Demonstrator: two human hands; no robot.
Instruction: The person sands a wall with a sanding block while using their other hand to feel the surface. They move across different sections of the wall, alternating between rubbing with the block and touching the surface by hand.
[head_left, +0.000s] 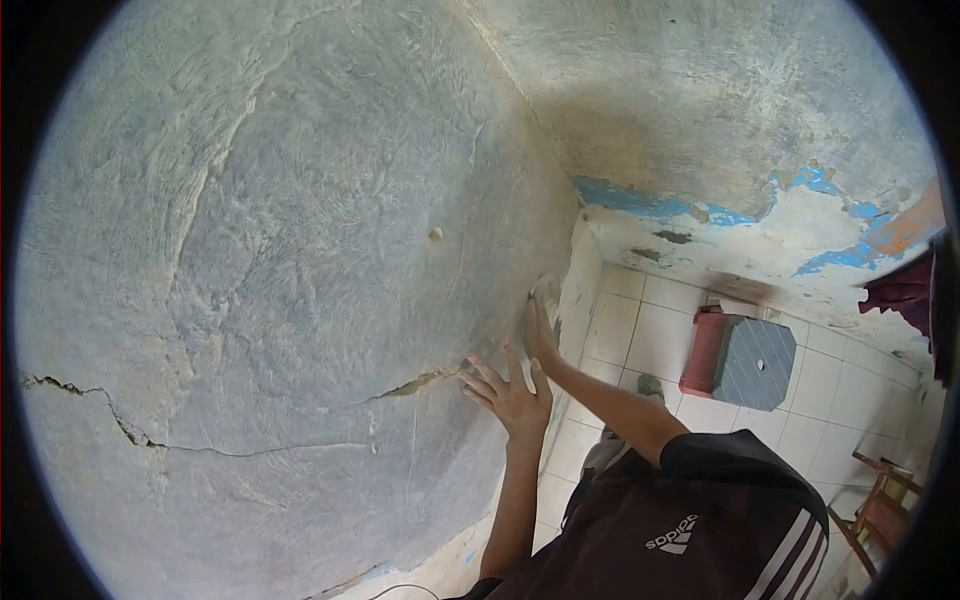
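1. The short, open crack (415,383) in the rough grey plaster wall (320,250) lay just to the left of the left hand (515,405). Its right end was beside that hand's fingertips.
2. The crack was long and thin. It ran mostly sideways, and tipped up a little toward the fingers.
3. The left hand was nearer to it. The right hand (542,325) was farther off, up and to the right, close to the wall's right edge.
4. The left fingers were spread wide and held nothing that showed. They were at the wall, touching it or nearly so.
5. The right fingers were close together, against the wall. I could not tell if they had something small under them.
6. Nothing stood between the left fingers and the crack. The right arm reached in from the other side and did not cover it.
7. A jagged, dark crack (128,432) was far to the left, well apart from both hands. A small round hole (435,235) was above the short crack.
8. Off to the right, a red stool with a grey top (755,362) stood on the white tile floor (605,330), away from the hands.
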